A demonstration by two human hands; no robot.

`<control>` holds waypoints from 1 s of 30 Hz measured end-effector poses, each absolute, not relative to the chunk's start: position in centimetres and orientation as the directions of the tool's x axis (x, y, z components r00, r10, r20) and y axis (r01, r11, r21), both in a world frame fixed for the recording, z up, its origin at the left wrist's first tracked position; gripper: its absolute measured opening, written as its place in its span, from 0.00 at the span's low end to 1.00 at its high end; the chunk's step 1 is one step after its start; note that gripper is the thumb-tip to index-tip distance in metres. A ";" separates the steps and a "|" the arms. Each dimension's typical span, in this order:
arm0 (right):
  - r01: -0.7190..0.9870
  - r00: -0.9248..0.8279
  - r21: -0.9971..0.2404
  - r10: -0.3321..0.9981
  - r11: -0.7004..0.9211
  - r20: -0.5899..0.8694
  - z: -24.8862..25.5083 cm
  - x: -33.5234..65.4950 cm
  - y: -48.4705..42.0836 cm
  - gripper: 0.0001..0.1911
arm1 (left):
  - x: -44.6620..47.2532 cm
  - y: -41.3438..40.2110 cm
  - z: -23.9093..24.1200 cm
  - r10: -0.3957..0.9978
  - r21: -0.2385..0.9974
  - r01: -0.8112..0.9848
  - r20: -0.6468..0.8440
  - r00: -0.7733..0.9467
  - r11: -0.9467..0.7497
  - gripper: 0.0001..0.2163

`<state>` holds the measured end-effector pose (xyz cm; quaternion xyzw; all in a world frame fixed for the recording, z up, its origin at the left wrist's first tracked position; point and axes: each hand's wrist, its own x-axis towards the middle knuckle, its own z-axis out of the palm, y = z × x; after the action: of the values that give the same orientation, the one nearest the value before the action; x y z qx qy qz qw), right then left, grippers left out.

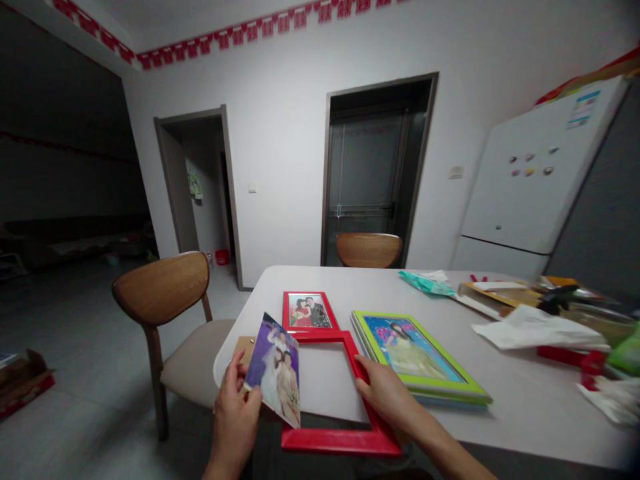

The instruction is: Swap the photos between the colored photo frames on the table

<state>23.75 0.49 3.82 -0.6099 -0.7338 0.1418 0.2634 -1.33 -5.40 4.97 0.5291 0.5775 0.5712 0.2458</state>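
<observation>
My left hand [234, 407] is closed on a photograph [274, 373] of a couple in wedding clothes, held tilted by its lower left edge. Behind it a bit of brown backing board [244, 348] shows, mostly hidden. My right hand [383, 387] grips the right side of an empty red picture frame [345, 441], whose lower edge juts past the table's near edge. The photograph covers the frame's left side. Just beyond lies a smaller red framed photo [307, 312]. Right of my right hand is a stack topped by a lime-green framed photo [415, 350].
The white table [370, 287] has wooden chairs at its left [165, 287] and far side [369, 250]. On its right lie a teal-and-white packet [427, 283], white paper [540, 327] and assorted clutter. A white refrigerator [530, 180] stands at back right.
</observation>
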 end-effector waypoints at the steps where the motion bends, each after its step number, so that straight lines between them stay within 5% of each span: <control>1: 0.852 -0.135 -0.477 0.970 0.218 0.202 3.5 23.7 0.6 0.17 | -2.2 -5.4 4.4 0.906 0.938 0.302 0.268 -0.327 -0.169 0.25; 8: 0.955 -0.114 -0.256 0.982 0.151 0.152 2.7 22.7 1.1 0.13 | -3.6 -5.8 1.3 0.925 0.888 0.455 0.223 -0.308 -0.063 0.22; 18: 0.959 -0.147 -0.208 0.965 0.193 0.217 2.0 22.5 0.5 0.15 | -3.2 -6.6 2.0 0.920 0.446 0.888 0.385 -0.073 -0.116 0.18; 23: 0.893 -0.177 -0.358 0.944 0.273 0.278 2.7 21.6 -0.4 0.20 | -2.6 -6.4 2.0 0.910 0.367 0.891 0.400 0.108 -0.267 0.22; 30: 0.513 -0.177 -0.823 0.968 0.244 0.176 2.3 17.4 -0.1 0.26 | 0.5 -5.7 2.5 0.911 0.370 0.846 0.300 0.283 -0.385 0.25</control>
<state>17.37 -0.10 2.25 -0.5289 -0.7002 0.3138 0.3628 0.53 -5.68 2.48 0.7981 0.5502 0.2357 0.0693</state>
